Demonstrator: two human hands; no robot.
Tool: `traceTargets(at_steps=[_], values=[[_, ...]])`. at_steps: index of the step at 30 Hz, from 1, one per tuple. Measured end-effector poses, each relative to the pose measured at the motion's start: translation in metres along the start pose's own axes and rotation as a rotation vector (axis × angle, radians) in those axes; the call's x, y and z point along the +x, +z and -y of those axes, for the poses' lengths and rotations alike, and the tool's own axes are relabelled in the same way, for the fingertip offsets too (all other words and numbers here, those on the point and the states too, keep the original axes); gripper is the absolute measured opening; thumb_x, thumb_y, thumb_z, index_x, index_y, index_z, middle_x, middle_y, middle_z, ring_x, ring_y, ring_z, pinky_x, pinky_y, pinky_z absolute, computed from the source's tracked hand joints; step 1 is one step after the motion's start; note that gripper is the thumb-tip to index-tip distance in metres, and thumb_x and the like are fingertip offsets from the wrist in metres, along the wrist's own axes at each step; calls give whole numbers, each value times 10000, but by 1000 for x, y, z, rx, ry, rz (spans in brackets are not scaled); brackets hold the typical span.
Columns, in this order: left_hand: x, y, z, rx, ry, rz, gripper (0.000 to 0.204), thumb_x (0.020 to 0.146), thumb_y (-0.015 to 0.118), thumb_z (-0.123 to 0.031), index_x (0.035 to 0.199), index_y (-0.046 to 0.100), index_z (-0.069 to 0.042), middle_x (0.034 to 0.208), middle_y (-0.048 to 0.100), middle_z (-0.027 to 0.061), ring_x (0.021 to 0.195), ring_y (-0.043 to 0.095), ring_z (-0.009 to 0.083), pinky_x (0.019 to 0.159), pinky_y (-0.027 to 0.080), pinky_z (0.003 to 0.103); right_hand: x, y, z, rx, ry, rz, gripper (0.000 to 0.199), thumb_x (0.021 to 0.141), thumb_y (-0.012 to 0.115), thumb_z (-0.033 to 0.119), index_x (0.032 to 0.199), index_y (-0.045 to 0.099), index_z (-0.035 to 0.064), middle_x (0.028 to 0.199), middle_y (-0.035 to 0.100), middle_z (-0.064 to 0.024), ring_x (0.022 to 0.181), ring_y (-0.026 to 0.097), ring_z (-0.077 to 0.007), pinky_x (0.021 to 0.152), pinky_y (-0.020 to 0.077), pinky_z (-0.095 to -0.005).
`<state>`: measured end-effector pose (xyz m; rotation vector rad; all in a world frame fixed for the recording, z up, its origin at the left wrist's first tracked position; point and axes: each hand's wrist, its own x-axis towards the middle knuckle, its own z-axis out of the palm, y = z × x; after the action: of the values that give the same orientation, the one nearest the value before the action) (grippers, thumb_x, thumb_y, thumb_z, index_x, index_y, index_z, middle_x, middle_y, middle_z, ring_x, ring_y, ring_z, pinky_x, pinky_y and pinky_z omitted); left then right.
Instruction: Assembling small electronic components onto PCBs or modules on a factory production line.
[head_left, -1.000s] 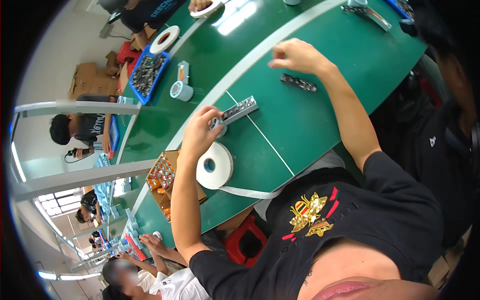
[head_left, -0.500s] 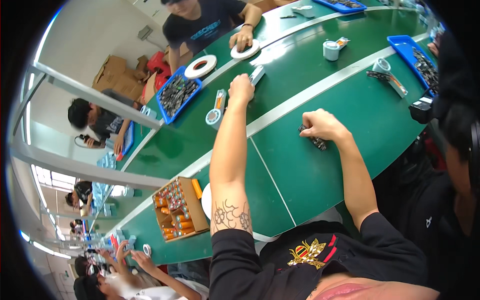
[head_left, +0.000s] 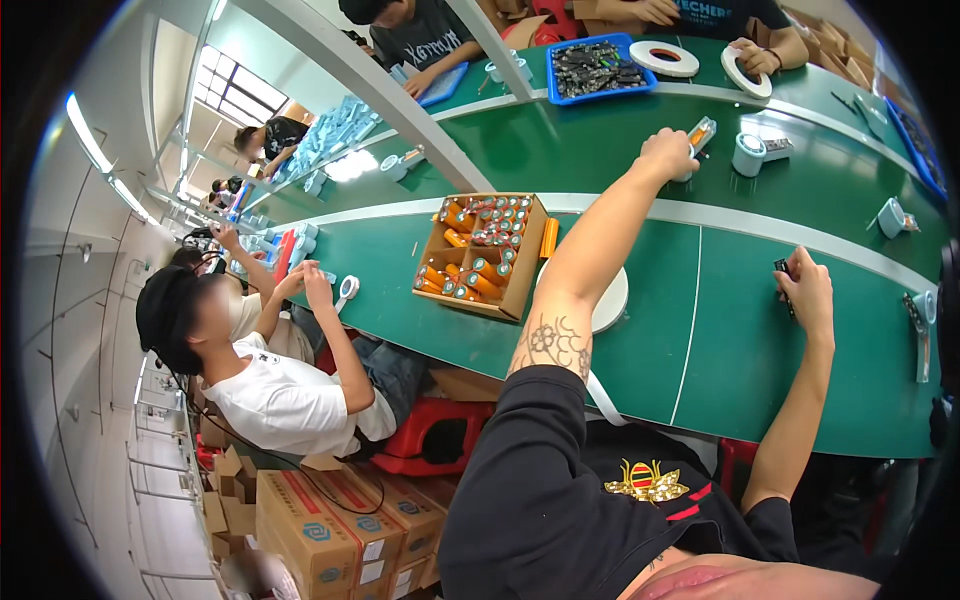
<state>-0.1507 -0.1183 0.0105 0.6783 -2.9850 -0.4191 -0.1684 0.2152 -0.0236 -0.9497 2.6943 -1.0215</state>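
My left hand (head_left: 668, 152) is stretched far across the green table (head_left: 720, 330) and closed on a small orange and silver cylindrical part (head_left: 699, 135) next to a white tape dispenser (head_left: 749, 153). My right hand (head_left: 808, 290) rests nearer to me on the table and grips a small dark flat part (head_left: 783, 276). A white roll of tape (head_left: 606, 303) lies under my left forearm, with a strip hanging off the table edge.
An open cardboard box (head_left: 485, 252) of several orange cylinders sits left of my arm. A blue tray (head_left: 596, 68) of dark parts and white tape rolls (head_left: 665, 57) lie at the far side. Other people work left and across. Cartons (head_left: 330, 525) are stacked on the floor.
The view has swung left. My left hand stays stretched far across the table near the tape dispenser and now grips an orange part. My right hand still holds the dark part.
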Motion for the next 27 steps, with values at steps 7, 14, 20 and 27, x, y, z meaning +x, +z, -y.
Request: traceTargets(at_steps=[7, 14, 20, 27], values=[[-90, -29, 15, -145, 563, -161, 607, 765, 751, -331, 1292, 607, -67, 1039, 614, 153, 911, 639, 323, 796, 523, 422, 3, -4, -10, -137, -7, -163, 246, 842, 746, 226, 960, 596, 70, 878, 721, -145, 840, 695, -379, 727, 555, -474], [-175, -4, -5, -92, 657, 212, 740, 799, 794, -227, 1454, 479, -84, 1380, 513, 173, 1242, 552, 375, 1018, 492, 436, 2, -11, -16, -11, 3, -312, 218, 873, 715, 184, 1059, 632, 107, 916, 721, -134, 895, 688, -375, 784, 545, -474], [-223, -158, -61, -461, 854, -421, 748, 790, 817, -279, 1410, 506, -1, 1444, 495, 212, 1324, 490, 385, 1020, 467, 434, -4, 12, -18, 60, 28, -361, 204, 889, 695, 162, 1073, 639, 94, 948, 723, -161, 912, 686, -379, 804, 541, -464], [-301, -275, -71, -1054, 1406, -925, 731, 804, 777, -319, 1382, 514, 43, 1417, 524, 233, 1319, 506, 366, 917, 520, 429, 23, 36, -17, 237, -112, -437, 228, 865, 702, 53, 1079, 648, -3, 909, 736, -184, 816, 725, -279, 766, 564, -361]])
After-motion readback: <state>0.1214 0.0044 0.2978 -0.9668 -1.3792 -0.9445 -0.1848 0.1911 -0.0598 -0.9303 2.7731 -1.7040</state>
